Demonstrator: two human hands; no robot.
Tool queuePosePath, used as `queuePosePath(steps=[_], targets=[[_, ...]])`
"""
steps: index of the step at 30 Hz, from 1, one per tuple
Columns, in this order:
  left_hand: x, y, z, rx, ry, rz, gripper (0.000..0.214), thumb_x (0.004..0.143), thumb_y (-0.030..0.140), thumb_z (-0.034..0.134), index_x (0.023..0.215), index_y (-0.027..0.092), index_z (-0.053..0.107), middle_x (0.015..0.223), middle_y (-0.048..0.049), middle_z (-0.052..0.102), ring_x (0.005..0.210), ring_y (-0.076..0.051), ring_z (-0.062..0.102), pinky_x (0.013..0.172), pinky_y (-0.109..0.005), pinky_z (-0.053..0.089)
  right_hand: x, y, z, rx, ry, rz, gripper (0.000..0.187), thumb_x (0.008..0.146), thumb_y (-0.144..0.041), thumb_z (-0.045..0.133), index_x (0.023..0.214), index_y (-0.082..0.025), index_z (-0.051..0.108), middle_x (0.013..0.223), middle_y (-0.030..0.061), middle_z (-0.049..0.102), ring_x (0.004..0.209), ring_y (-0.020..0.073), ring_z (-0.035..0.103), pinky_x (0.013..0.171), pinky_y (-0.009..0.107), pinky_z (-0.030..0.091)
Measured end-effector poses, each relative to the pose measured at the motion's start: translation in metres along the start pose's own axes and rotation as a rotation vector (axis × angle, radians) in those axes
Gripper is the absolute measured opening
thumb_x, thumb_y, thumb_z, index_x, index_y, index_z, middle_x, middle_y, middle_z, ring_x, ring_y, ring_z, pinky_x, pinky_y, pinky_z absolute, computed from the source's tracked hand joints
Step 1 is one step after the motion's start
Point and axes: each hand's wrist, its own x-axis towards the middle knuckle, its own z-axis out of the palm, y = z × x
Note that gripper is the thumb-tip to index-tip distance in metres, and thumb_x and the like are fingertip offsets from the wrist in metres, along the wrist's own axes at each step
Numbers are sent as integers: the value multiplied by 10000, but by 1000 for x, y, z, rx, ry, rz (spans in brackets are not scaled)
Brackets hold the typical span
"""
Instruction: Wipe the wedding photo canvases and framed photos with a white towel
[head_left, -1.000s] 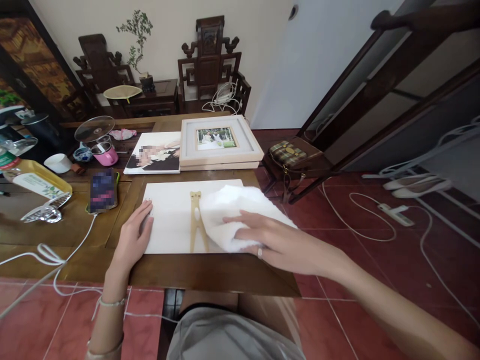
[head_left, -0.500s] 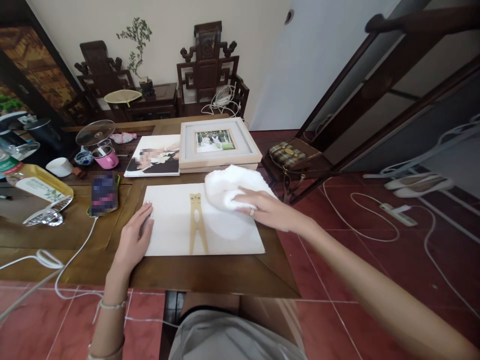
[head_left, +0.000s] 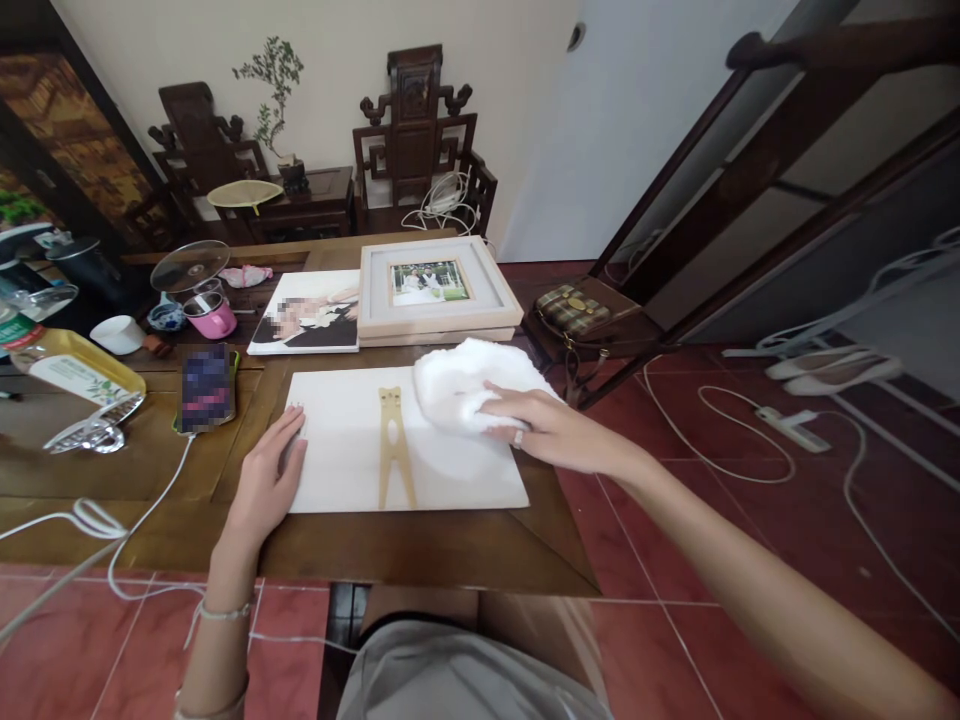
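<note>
A flat white board (head_left: 337, 450) lies on the brown wooden table (head_left: 420, 548), with a yellowish A-shaped piece (head_left: 394, 448) on its middle. On the board's left edge rests my left hand (head_left: 268, 475), fingers stretched out and holding nothing. My right hand (head_left: 544, 430) grips a bunched white fluffy cloth (head_left: 480, 380) against the upper right of the board. The cloth covers the board's far right corner and hides some of my right fingertips.
Behind the board are a framed photo (head_left: 431, 283) on a stack and a photo panel (head_left: 307, 315). To the left lie a phone (head_left: 206, 390) on a white cable, a pink mug (head_left: 211, 315), a silver claw clip (head_left: 97, 425) and an oil bottle (head_left: 82, 365).
My right hand and the cloth have shifted slightly to the right and nearer to me over the board. The left hand has stayed where it was.
</note>
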Motion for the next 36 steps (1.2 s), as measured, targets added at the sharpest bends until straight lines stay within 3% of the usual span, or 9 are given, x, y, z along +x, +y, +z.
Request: queuePosePath(steps=[5, 10, 13, 17, 22, 26, 30, 34, 36], targets=[[0, -1, 0, 3, -2, -2, 428, 953, 405, 448, 1270, 155, 591, 1396, -124, 552, 1329, -265, 481, 1130, -470, 363, -26, -37, -3, 38, -246, -8, 197, 896, -263, 477, 848, -251, 668, 1048, 57, 699, 1327, 322, 462, 1041, 467, 406], [1, 0, 0, 18, -1, 4, 433, 954, 411, 440, 1259, 147, 597, 1388, -131, 558, 1325, -272, 484, 1129, -472, 364, -32, -58, -2, 59, -358, -60, 238, 851, -120, 451, 799, -230, 655, 986, 66, 674, 1030, 248, 633, 853, 346, 489], [1, 0, 0, 18, -2, 4, 436, 953, 410, 443, 1261, 141, 595, 1385, -135, 560, 1323, -275, 487, 1127, -470, 368, -28, -47, 1, 11, -297, 3, 214, 876, -193, 472, 915, -239, 677, 1033, 60, 679, 1090, 281, 617, 866, 373, 484], [1, 0, 0, 18, 0, 6, 423, 953, 398, 445, 1264, 153, 593, 1387, -125, 560, 1323, -270, 487, 1126, -471, 370, -9, -25, 4, -33, -162, 30, 270, 915, -334, 463, 1072, -252, 667, 1134, 45, 684, 1360, 340, 409, 1005, 436, 408], [1, -1, 0, 14, 0, -1, 429, 951, 392, 449, 1266, 140, 594, 1390, -129, 557, 1326, -265, 484, 1129, -463, 365, 30, 1, 4, -96, 0, -67, 312, 941, -335, 418, 1069, -202, 669, 1111, 88, 683, 1144, 323, 578, 960, 436, 424], [0, 0, 0, 9, 3, -7, 431, 950, 387, 452, 1265, 130, 595, 1395, -134, 551, 1327, -260, 483, 1130, -454, 366, 49, 16, 7, -156, 133, -90, 296, 946, -310, 412, 1049, -192, 664, 1088, 104, 674, 1089, 322, 583, 943, 432, 421], [0, 0, 0, 3, 7, 9, 430, 951, 383, 455, 1266, 127, 595, 1394, -132, 553, 1326, -259, 484, 1132, -451, 366, 41, 5, 9, -180, 77, -129, 247, 924, -223, 416, 938, -187, 660, 1016, 109, 671, 1067, 318, 573, 954, 448, 404], [-1, -3, 1, 4, 10, 13, 436, 949, 378, 459, 1275, 120, 590, 1394, -136, 552, 1328, -257, 483, 1135, -448, 362, 16, -20, 5, -126, -41, -110, 245, 937, -268, 426, 849, -195, 643, 886, 99, 665, 1086, 322, 577, 959, 448, 403], [-1, -3, 2, 0, 7, 15, 440, 949, 379, 460, 1279, 118, 587, 1396, -137, 550, 1328, -257, 483, 1134, -448, 363, 3, -34, 2, -102, -116, -73, 221, 928, -262, 444, 856, -200, 644, 932, 102, 672, 1150, 326, 556, 966, 437, 401]])
